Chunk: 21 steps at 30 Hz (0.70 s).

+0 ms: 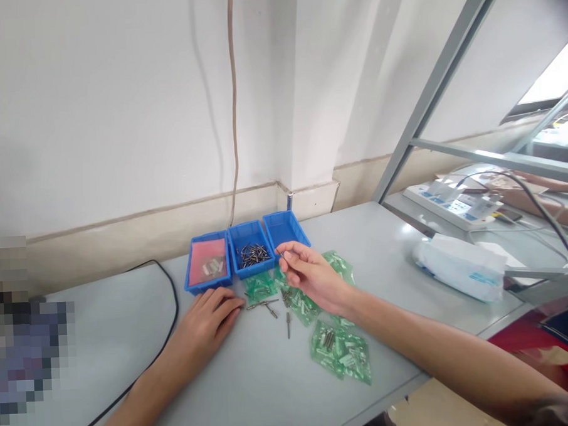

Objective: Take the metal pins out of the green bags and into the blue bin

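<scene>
The right hand (312,274) was raised near blue bins (256,272).
It pinched a thin metal piece (281,253); the left hand (206,317) lay near loose metal pins (288,326), its grip unclear.

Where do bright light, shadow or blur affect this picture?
All in the head view: the window at upper right is washed out; glare whitens a patch of the table; the hanging cord casts a soft shadow on the wall; the loose metal pins lack fine detail; coarse pixel blocks hide the lower left edge.

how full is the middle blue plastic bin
Partly full: small dark metal pins lie heaped in the bin, its back wall showing bare above them.
</scene>
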Tool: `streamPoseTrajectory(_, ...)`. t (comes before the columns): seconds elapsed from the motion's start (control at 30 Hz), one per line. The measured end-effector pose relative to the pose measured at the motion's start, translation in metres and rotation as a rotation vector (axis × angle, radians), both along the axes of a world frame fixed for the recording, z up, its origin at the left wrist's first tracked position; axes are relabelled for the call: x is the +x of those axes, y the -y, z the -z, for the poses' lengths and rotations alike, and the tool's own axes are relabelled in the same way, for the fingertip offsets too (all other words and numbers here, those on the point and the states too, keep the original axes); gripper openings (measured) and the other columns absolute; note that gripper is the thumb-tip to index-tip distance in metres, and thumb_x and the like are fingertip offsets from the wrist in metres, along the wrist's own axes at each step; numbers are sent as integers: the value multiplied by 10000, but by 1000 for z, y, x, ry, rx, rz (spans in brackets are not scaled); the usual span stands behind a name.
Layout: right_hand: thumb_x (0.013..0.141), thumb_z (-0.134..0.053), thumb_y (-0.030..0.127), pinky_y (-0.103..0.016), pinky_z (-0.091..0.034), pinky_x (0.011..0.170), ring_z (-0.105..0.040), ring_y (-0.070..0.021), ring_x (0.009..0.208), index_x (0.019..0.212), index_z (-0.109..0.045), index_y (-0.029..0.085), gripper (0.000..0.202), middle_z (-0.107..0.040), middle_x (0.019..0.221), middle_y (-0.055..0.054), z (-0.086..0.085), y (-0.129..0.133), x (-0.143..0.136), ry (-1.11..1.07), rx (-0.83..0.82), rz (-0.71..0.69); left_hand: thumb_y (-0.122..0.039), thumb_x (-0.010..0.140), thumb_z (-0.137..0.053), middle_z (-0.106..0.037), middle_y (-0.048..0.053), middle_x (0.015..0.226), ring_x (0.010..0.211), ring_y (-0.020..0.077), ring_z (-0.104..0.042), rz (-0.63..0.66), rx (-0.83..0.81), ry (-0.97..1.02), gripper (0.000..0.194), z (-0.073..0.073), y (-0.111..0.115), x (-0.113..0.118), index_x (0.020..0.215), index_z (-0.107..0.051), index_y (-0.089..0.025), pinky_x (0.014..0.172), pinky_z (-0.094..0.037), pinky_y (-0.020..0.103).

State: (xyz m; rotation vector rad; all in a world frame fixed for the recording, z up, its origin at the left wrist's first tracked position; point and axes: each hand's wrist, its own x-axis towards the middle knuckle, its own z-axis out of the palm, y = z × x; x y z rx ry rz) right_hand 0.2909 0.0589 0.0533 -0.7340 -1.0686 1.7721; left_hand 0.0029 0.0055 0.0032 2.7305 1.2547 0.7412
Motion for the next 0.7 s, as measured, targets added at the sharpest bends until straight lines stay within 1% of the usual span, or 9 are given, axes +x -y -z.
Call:
streamPoseTrajectory(0.07, 926, -800, 387, -253, -342, 591, -456, -90, 620, 1124, -648, 211, 306, -639, 878, 7, 0, 1, -1, -22, -6, 0, -254, 1120, -483, -666, 72, 1181, 1048, 222, -634, -3, -4, -2, 245, 0, 0, 0, 1260, -683, -245, 930, -509, 383)
streamPoseTrajectory(0.13, 925, -800, 385, -264, -373, 616, -483, -109, 664, 1143, -644, 217, 316, -665, 921, -10, 0, 1, -1, 27, 45, 6, -259, 1122, -477, -668, 75, 1181, 1049, 222, -637, -1, -10, -2, 251, 0, 0, -1, 1264, -684, -247, 934, -516, 381)
streamPoseTrajectory(0.23, 930, -792, 402, -277, -407, 640, -526, -141, 723, 1117, -636, 232, 297, -674, 906, -8, 1, 1, -1, 187, 210, 57, -271, 1126, -472, -669, 81, 1188, 1070, 227, -638, 2, -11, 1, 258, 0, 0, -1, 1271, -683, -251, 953, -522, 386)
streamPoseTrajectory(0.33, 936, -782, 391, -279, -429, 659, -544, -156, 766, 1024, -612, 240, 243, -610, 854, 18, 5, 1, -1, 308, 349, 119, -279, 1123, -481, -669, 80, 1194, 1084, 231, -641, -3, -18, 0, 253, -1, 0, -1, 1271, -685, -252, 962, -525, 390)
streamPoseTrajectory(0.43, 1001, -689, 363, -282, -437, 666, -511, -154, 743, 986, -593, 244, 154, -553, 838, 26, 9, 0, 0, 378, 422, 152, -280, 1119, -491, -671, 72, 1194, 1082, 228, -647, -7, -23, 0, 249, -2, 0, 0, 1267, -689, -257, 950, -530, 379)
streamPoseTrajectory(0.53, 1047, -599, 344, -296, -443, 676, -504, -161, 736, 1019, -617, 246, 104, -571, 879, 12, 12, 0, 1, 473, 487, 172, -278, 1119, -488, -672, 71, 1194, 1083, 227, -649, -9, -17, -1, 250, -2, 0, 0, 1260, -693, -255, 942, -531, 376)
streamPoseTrajectory(0.63, 1075, -524, 309, -313, -442, 688, -516, -165, 742, 1062, -644, 251, 134, -610, 976, -9, 13, -1, 3, 573, 527, 190, -277, 1123, -477, -671, 77, 1194, 1075, 228, -644, -6, -18, -8, 259, -1, 0, -1, 1268, -690, -251, 941, -529, 384)
streamPoseTrajectory(0.7, 1076, -503, 270, -325, -451, 724, -549, -177, 810, 1064, -658, 250, 156, -618, 1042, -25, 12, 0, 3, 636, 575, 224, -284, 1126, -472, -671, 81, 1190, 1069, 228, -642, -5, -21, -8, 264, -1, 0, -1, 1270, -690, -248, 945, -529, 389)
